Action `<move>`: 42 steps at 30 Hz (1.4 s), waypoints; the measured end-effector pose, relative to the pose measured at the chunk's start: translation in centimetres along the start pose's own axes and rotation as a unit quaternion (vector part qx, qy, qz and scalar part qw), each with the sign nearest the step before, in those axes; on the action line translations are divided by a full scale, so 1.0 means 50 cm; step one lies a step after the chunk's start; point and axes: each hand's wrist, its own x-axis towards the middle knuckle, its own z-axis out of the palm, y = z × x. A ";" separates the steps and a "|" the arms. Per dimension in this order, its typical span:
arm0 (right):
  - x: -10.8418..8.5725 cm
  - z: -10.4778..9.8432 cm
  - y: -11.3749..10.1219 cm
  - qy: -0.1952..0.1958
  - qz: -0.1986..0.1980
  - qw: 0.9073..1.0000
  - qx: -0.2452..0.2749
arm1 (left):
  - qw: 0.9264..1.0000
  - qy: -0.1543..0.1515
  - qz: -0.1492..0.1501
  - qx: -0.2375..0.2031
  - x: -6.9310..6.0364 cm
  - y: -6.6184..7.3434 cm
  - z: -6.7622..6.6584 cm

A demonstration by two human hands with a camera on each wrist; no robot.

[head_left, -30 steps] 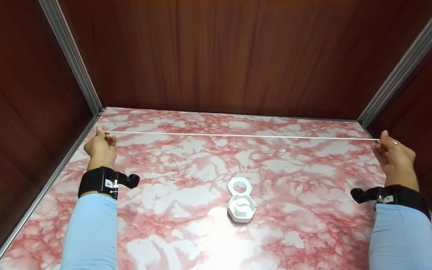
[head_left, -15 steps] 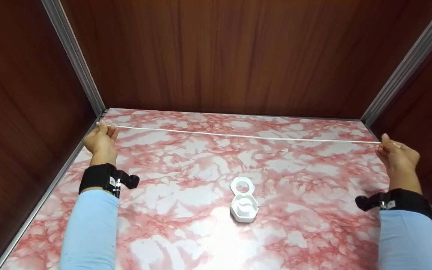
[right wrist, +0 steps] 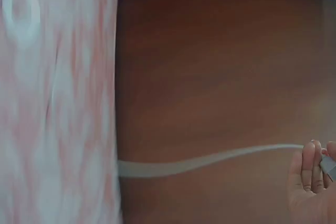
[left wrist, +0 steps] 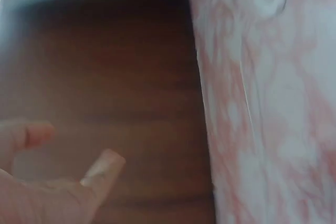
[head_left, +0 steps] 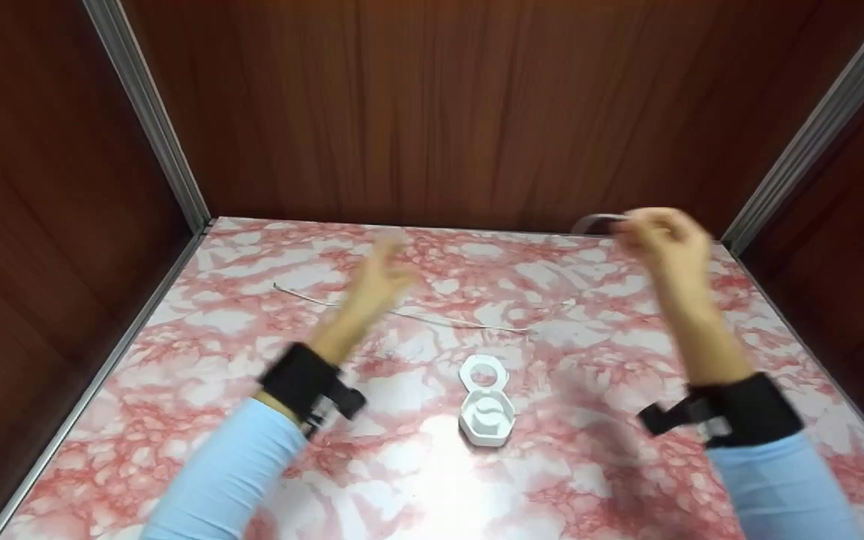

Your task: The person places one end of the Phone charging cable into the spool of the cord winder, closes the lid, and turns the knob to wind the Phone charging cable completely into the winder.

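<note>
My right hand (head_left: 668, 244), blurred by motion, is raised at the right near the table's far edge. It pinches a thin white cable (right wrist: 220, 158), which trails away to the left. A pale plug-like end (right wrist: 328, 167) shows by its fingers in the right wrist view. My left hand (head_left: 376, 285) holds nothing, with thumb and finger (left wrist: 107, 169) spread apart. Past it, a thin white line of cable (head_left: 432, 319) crosses the table; whether it joins the held part cannot be told. Between the forearms lies a white hexagonal case (head_left: 487, 420), its ring-shaped lid (head_left: 469, 373) flipped back.
The red-and-white marbled tabletop (head_left: 177, 390) is bounded by a dark wood back panel (head_left: 432, 112) and side panels. Metal corner posts (head_left: 151, 112) stand at left and right. A black camera strap (head_left: 301, 379) is on each wrist.
The cable was stretched taut between both hands. The left hand has let go and moved right; the right hand has moved left and up with its end. The cable has slackened. The case has stayed put.
</note>
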 end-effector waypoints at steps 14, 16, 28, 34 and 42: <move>-0.152 0.075 0.034 -0.472 -0.034 0.880 -0.027 | 0.937 -0.270 0.220 0.036 -0.059 -0.033 0.085; -0.137 0.033 0.045 -0.521 0.010 0.853 -0.019 | 0.934 -0.308 0.180 0.020 -0.062 -0.054 0.063; -0.112 -0.095 0.149 -0.547 0.161 0.791 -0.220 | 0.925 -0.328 0.082 0.174 -0.089 -0.100 0.046; -0.123 -0.092 0.186 -0.539 0.167 0.776 -0.281 | 0.922 -0.305 0.075 0.227 -0.102 -0.113 0.061; -0.135 -0.079 0.216 -0.520 0.163 0.748 -0.379 | 0.896 -0.292 0.086 0.324 -0.113 -0.128 0.082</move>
